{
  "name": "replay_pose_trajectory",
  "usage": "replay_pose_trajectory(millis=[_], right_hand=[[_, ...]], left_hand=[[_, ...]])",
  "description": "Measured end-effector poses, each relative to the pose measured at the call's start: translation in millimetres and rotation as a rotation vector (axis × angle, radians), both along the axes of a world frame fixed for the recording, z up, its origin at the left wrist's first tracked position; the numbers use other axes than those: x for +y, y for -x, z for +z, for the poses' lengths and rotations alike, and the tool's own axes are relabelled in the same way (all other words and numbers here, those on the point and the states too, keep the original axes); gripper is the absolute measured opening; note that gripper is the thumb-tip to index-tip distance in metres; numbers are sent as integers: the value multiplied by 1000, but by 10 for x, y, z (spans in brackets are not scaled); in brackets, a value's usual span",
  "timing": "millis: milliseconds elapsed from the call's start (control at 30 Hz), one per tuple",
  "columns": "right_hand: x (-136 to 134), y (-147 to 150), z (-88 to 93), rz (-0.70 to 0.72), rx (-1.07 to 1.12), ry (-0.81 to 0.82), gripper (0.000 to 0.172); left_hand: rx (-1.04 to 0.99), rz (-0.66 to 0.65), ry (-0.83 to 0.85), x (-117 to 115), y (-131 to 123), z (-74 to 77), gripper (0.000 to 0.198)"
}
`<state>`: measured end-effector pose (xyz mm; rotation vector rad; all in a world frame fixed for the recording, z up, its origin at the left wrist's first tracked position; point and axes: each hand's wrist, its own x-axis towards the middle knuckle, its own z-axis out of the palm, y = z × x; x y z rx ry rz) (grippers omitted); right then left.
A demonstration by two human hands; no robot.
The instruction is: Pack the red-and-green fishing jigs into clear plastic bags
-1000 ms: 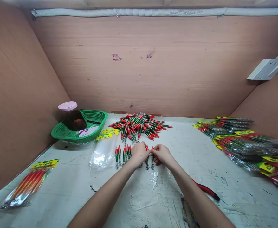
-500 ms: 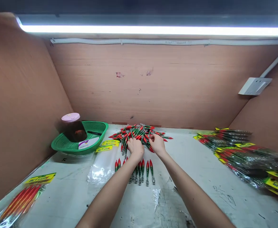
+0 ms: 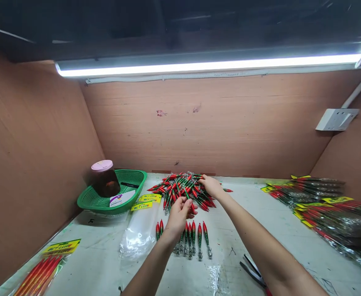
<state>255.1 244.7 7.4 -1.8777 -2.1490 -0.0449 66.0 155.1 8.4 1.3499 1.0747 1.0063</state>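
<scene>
A heap of red-and-green fishing lures [image 3: 180, 187] with metal hooks lies near the back wall. My left hand [image 3: 178, 213] is just in front of it, its thumb and fingers pinched on one lure [image 3: 192, 209]. At the heap's right edge, my right hand [image 3: 211, 186] has its fingertips drawn together among the lures; what they grip is hidden. Closer to me, several lures [image 3: 199, 240] stand in a row, hooks towards me, partly covered by my left hand and forearm. Clear plastic bags with yellow "BCT LURE" headers [image 3: 141, 226] lie left of the row.
A green basket [image 3: 89, 203] at the back left holds a dark jar [image 3: 106, 183] with a pink lid. A filled lure pack [image 3: 44, 267] lies front left. More packed lures [image 3: 331, 213] are piled at right. Scissors-like tool [image 3: 252, 271] rests beside my right forearm.
My left hand has come back from the heap towards the row with a lure. My right hand has reached farther into the heap's right side. The camera view has tilted up slightly.
</scene>
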Motion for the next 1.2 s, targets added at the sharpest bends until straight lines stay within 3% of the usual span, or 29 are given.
replay_pose_trajectory(millis=[167, 367, 467, 600, 833, 1033, 1200], right_hand=[[70, -27, 91, 122, -28, 7, 25], [-52, -99, 195, 97, 159, -42, 25], [-276, -135, 248, 77, 350, -86, 24], [-785, -218, 283, 82, 675, -115, 25], [-1594, -323, 294, 73, 1219, 66, 46], [-1781, -227, 296, 136, 1470, 265, 52], [-1800, -138, 288, 128, 1603, 295, 48]], left_hand=[[-280, -148, 111, -276, 116, 32, 60], [-455, -187, 145, -365, 125, 87, 52], [-509, -185, 119, -387, 142, 127, 47], [-519, -138, 99, -376, 172, 157, 45], [-527, -85, 150, -345, 182, 146, 38], [-515, -186, 176, -358, 195, 155, 46], [-534, -226, 178, -387, 200, 179, 53]])
